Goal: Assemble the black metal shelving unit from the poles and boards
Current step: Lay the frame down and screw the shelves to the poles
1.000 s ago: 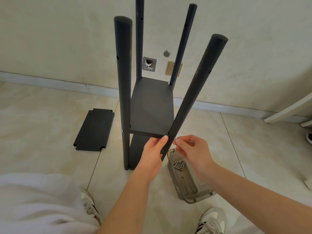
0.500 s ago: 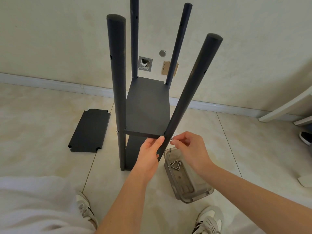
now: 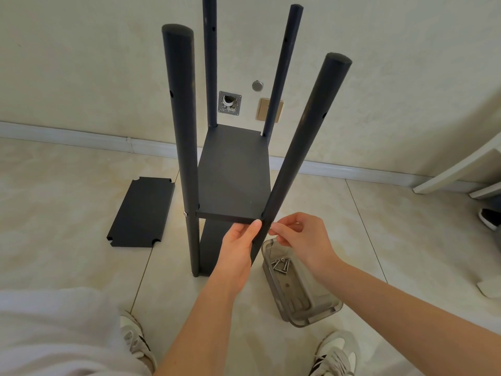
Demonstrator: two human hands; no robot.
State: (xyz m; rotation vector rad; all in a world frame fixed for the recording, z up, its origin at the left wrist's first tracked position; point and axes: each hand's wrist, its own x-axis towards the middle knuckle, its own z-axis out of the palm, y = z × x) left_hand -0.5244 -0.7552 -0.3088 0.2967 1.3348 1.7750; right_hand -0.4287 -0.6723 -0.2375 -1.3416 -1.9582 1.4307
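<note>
A black shelving frame stands on the tiled floor: several upright poles, a lower board near the floor and a middle board [image 3: 234, 175] between them. The near right pole [image 3: 303, 142] leans outward at its top. My left hand [image 3: 238, 245] holds the front right corner of the middle board beside that pole, thumb on the board's edge. On the pole's right side, at board height, my right hand [image 3: 301, 240] pinches something small against it; a screw there cannot be made out. A silver screw head [image 3: 185, 213] shows on the near left pole [image 3: 181, 137].
A spare black board [image 3: 141, 213] lies flat on the floor to the left. A clear plastic tray [image 3: 301, 294] with several screws sits right of the frame's base. My shoes are at the bottom, the wall and baseboard behind, white furniture at the far right.
Both hands stay at the front right corner of the middle board. The view has shifted slightly; the frame and hands have hardly moved.
</note>
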